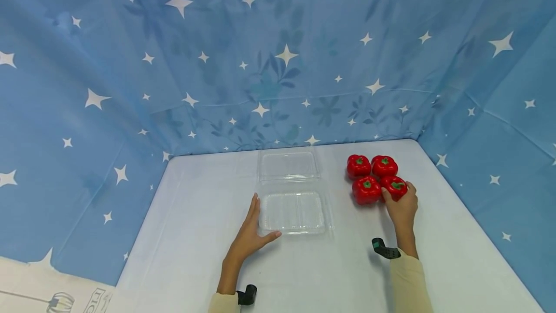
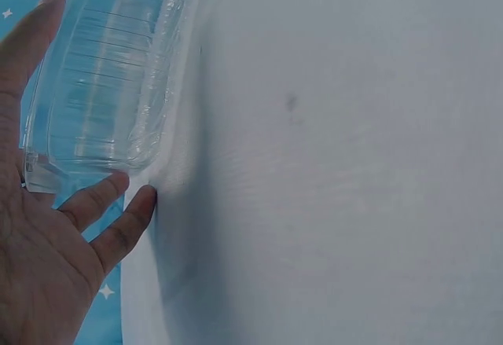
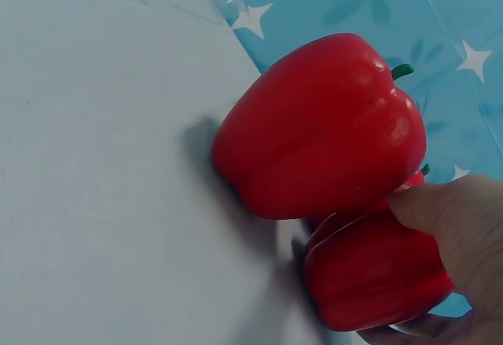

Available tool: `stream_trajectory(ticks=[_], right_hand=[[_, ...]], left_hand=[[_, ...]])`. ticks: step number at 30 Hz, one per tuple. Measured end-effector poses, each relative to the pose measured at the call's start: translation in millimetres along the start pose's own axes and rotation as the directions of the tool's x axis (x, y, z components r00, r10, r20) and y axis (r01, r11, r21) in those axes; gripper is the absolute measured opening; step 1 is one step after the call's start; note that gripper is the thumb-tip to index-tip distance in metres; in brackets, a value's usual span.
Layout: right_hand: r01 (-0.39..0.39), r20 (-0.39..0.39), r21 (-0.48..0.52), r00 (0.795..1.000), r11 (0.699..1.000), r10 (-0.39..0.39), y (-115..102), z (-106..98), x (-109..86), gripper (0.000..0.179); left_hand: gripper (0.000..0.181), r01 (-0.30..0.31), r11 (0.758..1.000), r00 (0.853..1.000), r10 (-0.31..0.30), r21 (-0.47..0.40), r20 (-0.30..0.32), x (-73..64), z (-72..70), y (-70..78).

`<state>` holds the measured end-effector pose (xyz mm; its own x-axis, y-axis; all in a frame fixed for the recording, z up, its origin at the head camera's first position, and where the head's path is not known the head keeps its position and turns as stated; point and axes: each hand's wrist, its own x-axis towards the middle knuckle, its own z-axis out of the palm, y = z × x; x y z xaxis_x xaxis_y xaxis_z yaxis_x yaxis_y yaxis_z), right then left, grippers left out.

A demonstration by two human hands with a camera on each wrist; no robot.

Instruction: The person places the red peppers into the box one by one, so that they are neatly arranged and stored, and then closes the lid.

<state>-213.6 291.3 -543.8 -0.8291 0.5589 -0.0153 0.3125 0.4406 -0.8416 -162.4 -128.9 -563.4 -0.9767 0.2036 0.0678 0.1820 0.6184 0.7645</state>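
Note:
A clear plastic clamshell box lies unfolded in the middle of the table, its base toward me and its lid behind. My left hand is at the base's front left corner, thumb along the front edge and fingers straight along the left side. In the left wrist view, those spread fingers are close against the box; exact contact is unclear. At the right, my right hand grips a red bell pepper between thumb and fingers. That pepper sits beside another bell pepper in the right wrist view.
Three more red bell peppers are clustered around the gripped one: front left, back left and back right. A white cloth covers the table. Blue star-patterned curtain hangs along the back and sides.

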Motion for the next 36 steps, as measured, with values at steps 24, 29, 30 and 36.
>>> stream_trajectory(ticks=[24, 29, 30, 36], right_hand=[[-0.068, -0.164, 0.323, 0.978, 0.944, 0.126, 14.0, 6.2, -9.4, 0.080], [-0.075, -0.167, 0.398, 0.974, 0.914, 0.153, 11.6, 4.3, -7.7, 0.078], [-0.076, -0.165, 0.424, 0.973, 0.902, 0.160, 11.2, 3.9, -7.1, 0.076], [-0.095, -0.091, 0.770, 0.962, 0.631, 0.256, 6.9, -3.0, -5.3, 0.072]], left_hand=[[0.117, -0.032, 0.999, 0.999, 0.031, -0.008, -0.020, -0.4, 2.2, -7.5], [0.118, -0.024, 1.000, 0.999, 0.024, -0.006, -0.024, -0.5, -0.2, -5.4], [0.118, -0.022, 1.000, 0.999, 0.022, -0.006, -0.024, -0.5, -0.6, -5.0], [0.118, -0.018, 1.000, 1.000, 0.018, 0.002, -0.017, -0.9, -1.6, -3.3]])
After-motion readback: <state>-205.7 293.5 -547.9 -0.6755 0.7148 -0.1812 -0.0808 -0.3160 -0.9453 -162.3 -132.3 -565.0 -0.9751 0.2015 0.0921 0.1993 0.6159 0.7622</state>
